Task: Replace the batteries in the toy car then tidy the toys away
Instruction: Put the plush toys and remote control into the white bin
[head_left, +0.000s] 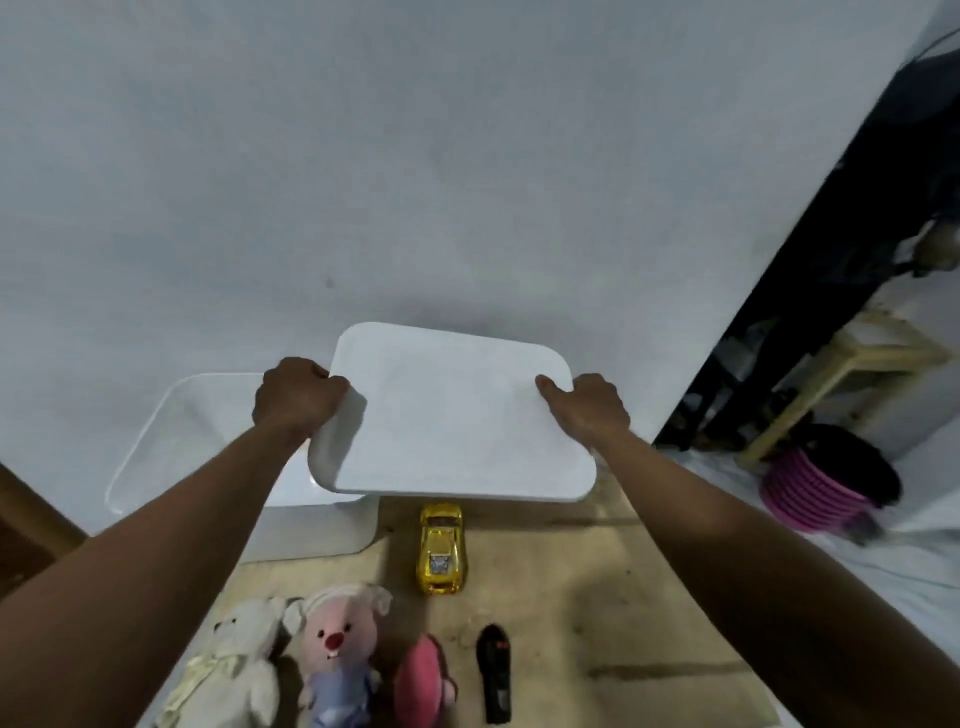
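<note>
Hands are both holding the white lid (457, 415) up in the air. My left hand (298, 397) is curling its fingers round the lid's left edge. My right hand (587, 410) is pinching the right edge w/ thumb on top; the fingers under it are hiding, so can't tell how they're lying. The toy car (441, 551) is sitting on its wheels on the brown mat (597, 597), just under the lid's near edge. The box (311, 530) is standing open on the left. I think I'm doing the box-opening bit; can't tell if the batts are new yet. Nxt I'm needing to put the lid down off to the side, not on the car or the soft toys (340, 660). No words or brand are showing that I can read; the patch on the car roof is too blurry.
</note>
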